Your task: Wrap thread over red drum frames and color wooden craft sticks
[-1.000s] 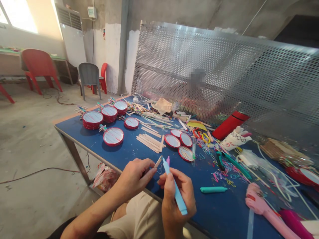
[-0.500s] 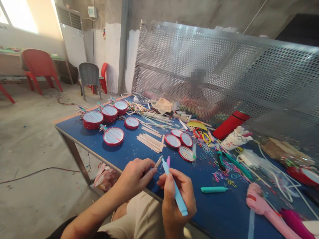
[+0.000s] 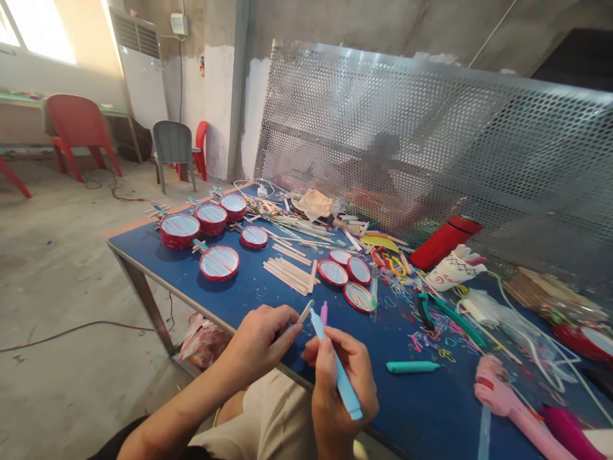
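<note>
Couldn't really see how much of the wooden stick [image 3: 305,312] there was, since the left hand [image 3: 261,338] had its fingers pinched shut over most of it, just above the near edge of the blue counter [image 3: 249,291]. Right hand [image 3: 342,383] had fingers wrapped around a blue marker [image 3: 336,365], tip right at the stick. The red-rimmed lids [image 3: 219,262] farther back looked shallow, contents too blurry to tell.

Light blue marker [image 3: 335,361] tilted, tip against pale wooden stick [image 3: 305,312]
</note>
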A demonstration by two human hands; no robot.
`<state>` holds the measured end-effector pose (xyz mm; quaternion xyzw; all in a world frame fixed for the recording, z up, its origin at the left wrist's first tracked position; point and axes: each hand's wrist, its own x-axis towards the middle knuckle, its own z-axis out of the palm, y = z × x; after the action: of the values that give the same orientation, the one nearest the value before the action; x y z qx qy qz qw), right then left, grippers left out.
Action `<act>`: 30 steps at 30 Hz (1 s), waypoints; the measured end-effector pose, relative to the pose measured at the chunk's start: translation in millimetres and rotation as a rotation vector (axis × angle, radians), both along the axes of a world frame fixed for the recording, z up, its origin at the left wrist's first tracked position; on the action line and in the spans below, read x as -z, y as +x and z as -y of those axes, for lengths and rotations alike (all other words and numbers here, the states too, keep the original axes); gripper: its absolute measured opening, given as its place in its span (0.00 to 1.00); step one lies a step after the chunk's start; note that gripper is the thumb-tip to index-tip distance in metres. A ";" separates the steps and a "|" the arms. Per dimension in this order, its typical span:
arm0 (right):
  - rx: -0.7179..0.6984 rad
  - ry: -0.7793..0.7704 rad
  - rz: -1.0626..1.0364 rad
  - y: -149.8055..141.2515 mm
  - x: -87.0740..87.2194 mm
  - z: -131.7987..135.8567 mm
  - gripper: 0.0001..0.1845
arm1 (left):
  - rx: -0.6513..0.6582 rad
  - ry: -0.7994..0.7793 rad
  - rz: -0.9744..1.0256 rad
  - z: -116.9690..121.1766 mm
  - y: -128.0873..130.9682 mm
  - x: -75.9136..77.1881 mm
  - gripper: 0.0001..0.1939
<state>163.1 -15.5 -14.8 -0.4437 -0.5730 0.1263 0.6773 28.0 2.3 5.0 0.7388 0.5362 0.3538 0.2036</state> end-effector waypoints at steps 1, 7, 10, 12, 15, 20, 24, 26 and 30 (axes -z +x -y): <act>0.002 0.001 -0.010 -0.4 0.1 -0.1 0.07 | 0.000 -0.003 0.003 0.0 0.1 0.2 0.12; 0.001 -0.013 -0.023 -0.4 1.6 0.0 0.08 | 0.000 -0.005 0.017 0.2 0.3 0.6 0.12; -0.002 -0.016 -0.004 0.6 1.8 0.2 0.08 | 0.002 -0.002 0.020 -0.1 0.0 0.6 0.12; 0.001 -0.019 -0.005 0.6 1.5 0.6 0.08 | 0.001 -0.002 0.018 -0.3 -0.1 0.8 0.12; 0.012 -0.031 -0.017 -0.6 0.3 1.3 0.08 | 0.002 -0.002 0.020 -0.5 0.0 1.2 0.12; 0.013 -0.039 -0.019 -1.9 -0.8 1.9 0.07 | 0.002 0.002 0.022 -0.8 0.3 1.0 0.12; 0.016 -0.029 -0.009 -1.0 0.6 1.5 0.07 | 0.005 -0.002 0.023 -1.0 0.2 0.7 0.12; 0.019 -0.027 -0.005 -0.5 1.4 1.0 0.07 | 0.006 -0.006 0.027 -0.9 0.0 0.8 0.13; 0.017 -0.026 -0.034 -0.9 1.5 0.1 0.08 | 0.002 -0.019 0.062 -0.8 -0.5 1.3 0.12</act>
<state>162.2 -15.7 -16.3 -0.4549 -0.5560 0.1356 0.6823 27.5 3.1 3.7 0.7260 0.5324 0.3711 0.2275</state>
